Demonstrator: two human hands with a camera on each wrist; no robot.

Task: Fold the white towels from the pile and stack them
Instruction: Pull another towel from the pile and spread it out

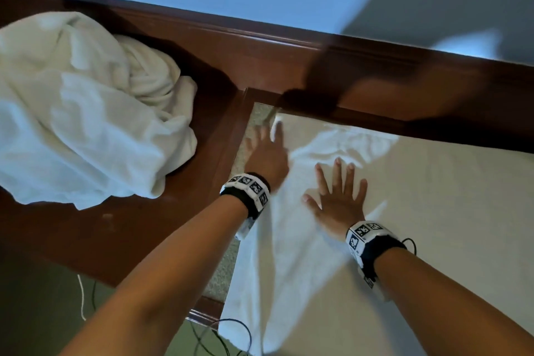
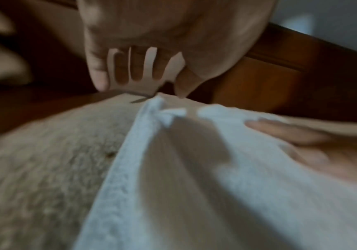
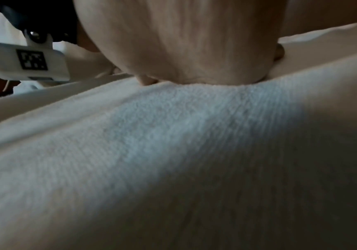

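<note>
Far left of the wooden surface (image 1: 121, 228): the pile of white towels (image 1: 81, 113) lay crumpled in a heap, well apart from your hands.

Middle: a speckled grey inset panel (image 1: 231, 263) showed as a narrow strip in the surface, framed by the wood. The white towel (image 1: 404, 225) you were working lay spread across that inset, its left edge running along the strip and its near end hanging over the front edge of the surface. Creases bunched toward the towel's far left corner.

Your left hand (image 1: 267, 157) lay at that far left corner of the towel, fingers straight and spread, partly on the cloth and partly over the grey strip; it was blurred in the head view. The left wrist view showed the fingertips (image 2: 100, 84) pointing down at the towel's corner, gripping nothing.

Right of it: your right hand (image 1: 338, 199) pressed palm-down on the towel, all fingers extended and splayed, holding nothing.

Both wrists wore bands with black-and-white markers (image 1: 251, 186).
</note>
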